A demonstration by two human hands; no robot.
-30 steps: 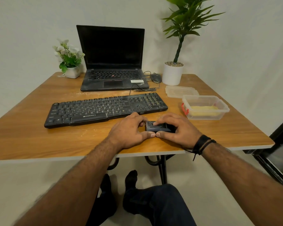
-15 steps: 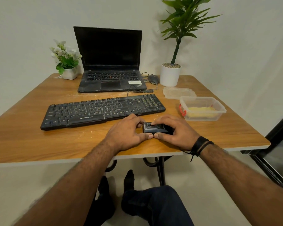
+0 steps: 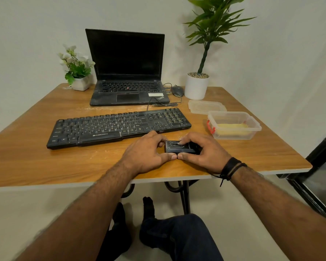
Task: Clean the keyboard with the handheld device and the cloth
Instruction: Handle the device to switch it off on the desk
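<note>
A: Starting nearest: knees and socked feet (image 3: 148, 206) under the near edge of the wooden surface (image 3: 36, 162). Both forearms cross that edge.

B: Hands?

A: Left hand (image 3: 145, 151) and right hand (image 3: 203, 151) both on the small black handheld device (image 3: 179, 146), which lies flat on the surface close to the near edge, right of centre. Left grip: fingers curled onto the device's left end, thumb along its near side. Right grip: fingers curled over the top and right end, thumb on the near side. The thumb tips touch. Black wristband (image 3: 231, 167) on the right wrist.

B: Keyboard?

A: Black keyboard (image 3: 119, 127) just beyond the hands, angled, left end nearer than right. Left knuckles sit just beside its front edge; cannot tell if they touch. Pale dust on the keys and on the wood around it.

B: Free room?

A: Bare wood left of the hands along the near edge, and right of the device out to the right edge. Clear plastic box (image 3: 233, 125) with a red clasp, something yellow inside, likely the cloth, sits right of the keyboard, apart from it. Its lid (image 3: 205, 106) lies just behind.

B: Far side?

A: Open laptop (image 3: 128, 72), screen dark, behind the keyboard; a cable runs between them. Mouse (image 3: 177, 90) beside a white potted plant (image 3: 197, 85), far right. Small flower pot (image 3: 79, 80) at far left corner. Wall behind. Dark door frame off the right edge.
</note>
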